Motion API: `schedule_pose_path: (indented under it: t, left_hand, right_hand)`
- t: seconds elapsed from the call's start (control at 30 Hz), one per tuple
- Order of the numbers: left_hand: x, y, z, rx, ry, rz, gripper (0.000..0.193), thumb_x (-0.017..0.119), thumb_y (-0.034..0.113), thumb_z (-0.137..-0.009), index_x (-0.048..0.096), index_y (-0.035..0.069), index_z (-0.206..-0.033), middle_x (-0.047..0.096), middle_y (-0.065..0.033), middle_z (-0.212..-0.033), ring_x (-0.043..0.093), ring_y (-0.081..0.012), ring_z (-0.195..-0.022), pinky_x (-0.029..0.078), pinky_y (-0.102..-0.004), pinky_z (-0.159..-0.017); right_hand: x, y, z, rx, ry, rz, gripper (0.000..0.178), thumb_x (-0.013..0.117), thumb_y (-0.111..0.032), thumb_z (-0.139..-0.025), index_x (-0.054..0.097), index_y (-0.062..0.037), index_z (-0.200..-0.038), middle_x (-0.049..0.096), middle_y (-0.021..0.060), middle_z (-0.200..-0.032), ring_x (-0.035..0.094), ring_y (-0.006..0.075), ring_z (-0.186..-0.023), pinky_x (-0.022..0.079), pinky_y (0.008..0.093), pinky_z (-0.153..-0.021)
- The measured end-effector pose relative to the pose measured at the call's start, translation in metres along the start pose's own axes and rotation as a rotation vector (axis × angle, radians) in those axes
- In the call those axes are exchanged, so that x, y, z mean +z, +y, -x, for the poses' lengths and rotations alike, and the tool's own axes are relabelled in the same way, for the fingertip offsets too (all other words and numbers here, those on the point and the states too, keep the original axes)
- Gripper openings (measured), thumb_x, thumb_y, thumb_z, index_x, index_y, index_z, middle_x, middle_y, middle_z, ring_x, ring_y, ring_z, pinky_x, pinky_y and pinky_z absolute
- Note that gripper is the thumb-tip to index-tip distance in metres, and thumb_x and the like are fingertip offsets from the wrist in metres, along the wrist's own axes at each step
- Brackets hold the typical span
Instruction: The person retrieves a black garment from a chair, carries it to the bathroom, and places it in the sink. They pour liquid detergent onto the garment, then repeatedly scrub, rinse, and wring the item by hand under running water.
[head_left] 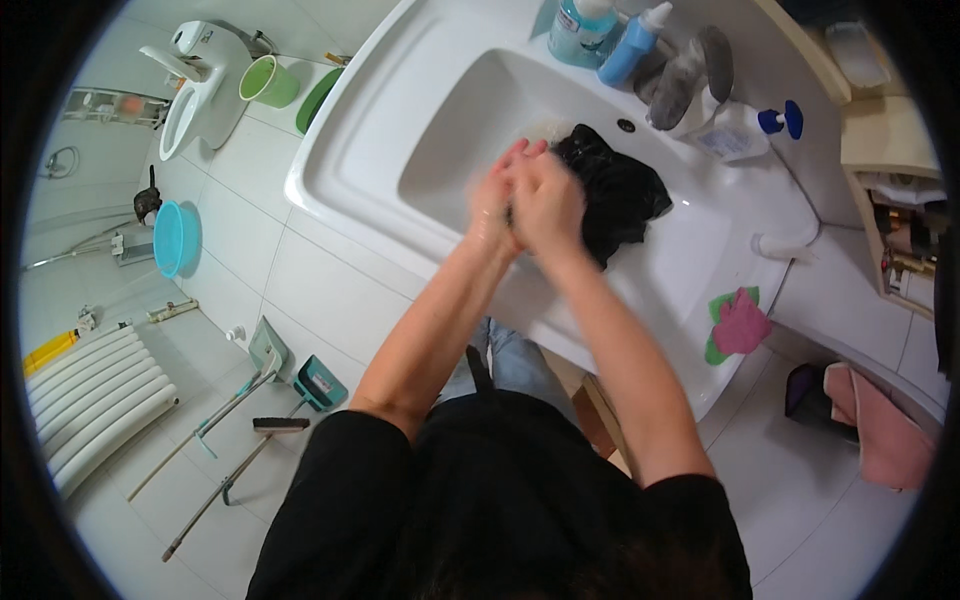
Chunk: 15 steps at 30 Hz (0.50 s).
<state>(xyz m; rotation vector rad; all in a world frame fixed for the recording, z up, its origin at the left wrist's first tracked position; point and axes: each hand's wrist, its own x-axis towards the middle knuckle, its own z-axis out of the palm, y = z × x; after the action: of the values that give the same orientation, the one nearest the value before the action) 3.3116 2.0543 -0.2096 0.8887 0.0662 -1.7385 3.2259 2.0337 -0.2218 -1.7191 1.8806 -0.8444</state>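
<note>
My left hand [492,205] and my right hand [548,205] are pressed together above the sink basin [440,150], smeared by motion. The right hand's fingers curl over the left hand. A small dark patch shows between the palms; what they hold is mostly hidden. Wet skin glistens at the left wrist. Right beside the right hand, a crumpled black cloth [615,195] lies in the white basin, its left part hidden behind the hands. Some whitish foam or water shows at the cloth's far edge.
Blue bottles [580,35], a grey-covered faucet [690,80] and a pump bottle [735,135] stand along the sink's far right side. Pink and green rags [740,322] lie on its right rim. At left are a green bin [268,82], a blue basin [177,240] and a dustpan [320,383].
</note>
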Motion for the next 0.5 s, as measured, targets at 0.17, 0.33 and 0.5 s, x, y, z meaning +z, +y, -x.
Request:
schedule_pose_path:
  t: [0.17, 0.33, 0.5]
  left_hand:
    - [-0.04, -0.01, -0.033, 0.113, -0.264, 0.339, 0.037, 0.045, 0.018, -0.102, 0.048, 0.009, -0.138, 0.056, -0.0055, -0.133, 0.049, -0.0216, -0.124, 0.04, -0.0376, -0.104]
    - [-0.011, -0.014, 0.009, 0.026, -0.07, -0.038, 0.037, 0.043, 0.016, -0.101, 0.047, 0.005, -0.136, 0.057, -0.0112, -0.131, 0.052, -0.0274, -0.122, 0.039, -0.0419, -0.107]
    - [-0.023, 0.003, -0.007, -0.044, -0.075, 0.031, 0.035, 0.038, 0.023, -0.104, 0.054, 0.005, -0.13, 0.059, -0.0084, -0.127, 0.053, -0.0226, -0.119, 0.041, -0.0388, -0.104]
  right_hand:
    - [0.003, -0.022, 0.004, -0.199, 0.051, 0.084, 0.041, 0.042, -0.035, -0.097, 0.062, -0.0027, -0.083, 0.066, 0.0205, -0.088, 0.064, 0.0391, -0.082, 0.048, 0.0473, -0.07]
    - [-0.012, -0.001, -0.023, 0.276, -0.02, -0.015, 0.041, 0.039, -0.036, -0.098, 0.061, -0.0017, -0.089, 0.067, 0.0228, -0.089, 0.064, 0.0411, -0.084, 0.049, 0.0487, -0.072]
    - [0.007, -0.025, 0.031, -0.246, 0.02, -0.196, 0.022, 0.058, -0.025, -0.09, 0.065, -0.0048, -0.087, 0.066, 0.02, -0.091, 0.065, 0.0375, -0.091, 0.05, 0.0479, -0.079]
